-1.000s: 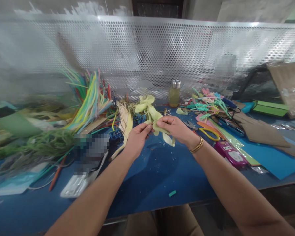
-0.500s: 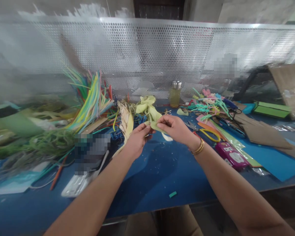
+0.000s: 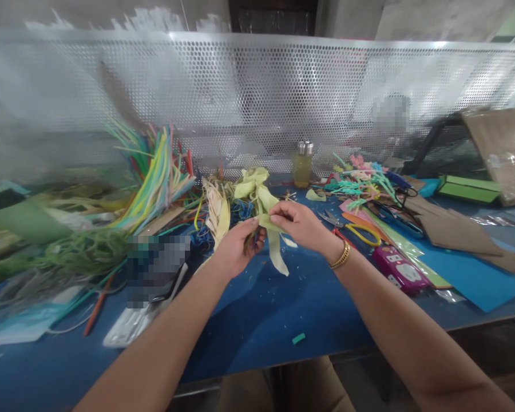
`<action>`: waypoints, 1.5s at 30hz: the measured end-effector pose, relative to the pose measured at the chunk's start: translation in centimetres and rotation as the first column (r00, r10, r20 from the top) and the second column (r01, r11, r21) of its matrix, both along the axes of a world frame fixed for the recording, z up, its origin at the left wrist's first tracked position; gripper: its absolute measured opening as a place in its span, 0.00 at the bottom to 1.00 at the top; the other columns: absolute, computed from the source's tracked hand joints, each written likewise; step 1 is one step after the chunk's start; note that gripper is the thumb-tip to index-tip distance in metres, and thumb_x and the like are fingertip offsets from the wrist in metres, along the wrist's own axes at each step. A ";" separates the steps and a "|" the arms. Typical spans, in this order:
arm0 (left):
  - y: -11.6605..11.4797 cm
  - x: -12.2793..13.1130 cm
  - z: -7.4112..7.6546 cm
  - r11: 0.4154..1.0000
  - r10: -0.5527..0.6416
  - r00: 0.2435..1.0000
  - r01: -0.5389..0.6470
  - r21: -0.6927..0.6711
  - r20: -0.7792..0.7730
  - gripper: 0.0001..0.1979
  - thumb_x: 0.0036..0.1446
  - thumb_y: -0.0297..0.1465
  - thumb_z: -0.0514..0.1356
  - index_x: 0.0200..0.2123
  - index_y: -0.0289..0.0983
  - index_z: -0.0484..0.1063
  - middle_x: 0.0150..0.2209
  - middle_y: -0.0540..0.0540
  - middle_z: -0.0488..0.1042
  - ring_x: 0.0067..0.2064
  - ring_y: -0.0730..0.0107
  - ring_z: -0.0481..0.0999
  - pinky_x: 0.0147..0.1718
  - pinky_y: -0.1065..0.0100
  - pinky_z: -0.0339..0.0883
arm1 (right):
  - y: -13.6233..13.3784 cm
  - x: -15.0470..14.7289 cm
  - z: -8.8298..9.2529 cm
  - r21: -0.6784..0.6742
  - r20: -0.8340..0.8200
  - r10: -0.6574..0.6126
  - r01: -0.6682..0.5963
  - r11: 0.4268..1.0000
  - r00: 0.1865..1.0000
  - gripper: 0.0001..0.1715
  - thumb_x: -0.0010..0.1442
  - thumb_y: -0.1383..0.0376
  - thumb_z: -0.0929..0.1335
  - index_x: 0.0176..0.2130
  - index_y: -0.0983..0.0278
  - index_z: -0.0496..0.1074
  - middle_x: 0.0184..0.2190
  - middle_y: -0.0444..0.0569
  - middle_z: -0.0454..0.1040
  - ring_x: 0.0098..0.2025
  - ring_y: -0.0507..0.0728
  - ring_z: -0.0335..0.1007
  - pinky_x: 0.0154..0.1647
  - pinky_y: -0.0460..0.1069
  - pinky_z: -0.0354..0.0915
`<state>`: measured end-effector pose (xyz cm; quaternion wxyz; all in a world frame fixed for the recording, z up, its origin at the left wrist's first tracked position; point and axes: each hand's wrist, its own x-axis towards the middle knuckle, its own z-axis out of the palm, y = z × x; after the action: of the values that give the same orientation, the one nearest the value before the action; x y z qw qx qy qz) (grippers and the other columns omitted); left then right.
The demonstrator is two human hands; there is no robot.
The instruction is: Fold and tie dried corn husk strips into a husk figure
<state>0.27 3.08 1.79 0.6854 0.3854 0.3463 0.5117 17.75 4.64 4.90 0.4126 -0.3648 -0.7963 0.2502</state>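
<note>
A thin, pale yellow-green strip, paper-like or husk-like, is stretched between my hands and its loose end dangles over the table. My left hand pinches it near its top, thumb uppermost. Close by on the other side, my right hand grips the strip between thumb and fingers. Beyond my fingertips is a bunch of yellow-green petal-like pieces; whether it joins the strip I cannot tell. A cream and yellow dried-looking bundle lies left of it, behind my left hand.
Scissors and a magenta case lie at right, near coloured sheets. A liquid-filled bottle stands before the perforated metal panel. Coloured stems, tangled green string and a phone occupy the left.
The strip's long end now hangs down below my hands, where only a short piece showed before. Both hands keep their pinch. The whole view has shifted slightly.
</note>
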 end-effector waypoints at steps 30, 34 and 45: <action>-0.3 0.6 -0.2 0.974 0.047 0.992 -0.020 0.227 -0.113 0.10 0.47 0.29 0.67 0.36 0.37 0.78 0.30 0.49 0.73 0.31 0.74 0.68 0.34 0.71 0.61 | -0.2 -0.3 -0.5 0.319 0.140 -0.203 0.150 0.936 0.969 0.07 0.62 0.64 0.67 0.32 0.63 0.70 0.33 0.46 0.71 0.36 0.53 0.65 0.38 0.48 0.58; -0.5 1.0 -0.3 0.974 0.076 0.991 -0.051 0.219 -0.106 0.13 0.46 0.34 0.70 0.38 0.38 0.78 0.32 0.49 0.74 0.32 0.73 0.70 0.36 0.69 0.64 | -0.1 -0.4 -0.5 0.349 0.105 -0.186 0.139 0.927 0.977 0.05 0.61 0.66 0.68 0.31 0.63 0.69 0.32 0.46 0.71 0.36 0.53 0.65 0.38 0.48 0.59; -0.2 1.0 -1.0 0.964 0.135 0.990 -0.124 0.236 -0.028 0.12 0.51 0.37 0.67 0.37 0.37 0.78 0.30 0.51 0.72 0.30 0.76 0.68 0.36 0.70 0.65 | -0.3 -0.6 -0.6 0.356 0.085 -0.226 0.182 0.917 0.970 0.07 0.59 0.64 0.70 0.31 0.62 0.68 0.32 0.46 0.71 0.35 0.53 0.66 0.37 0.47 0.60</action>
<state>1.26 2.92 0.78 0.5925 0.4512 0.3231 0.5840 17.17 4.30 4.27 0.4436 -0.3827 -0.8094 0.0391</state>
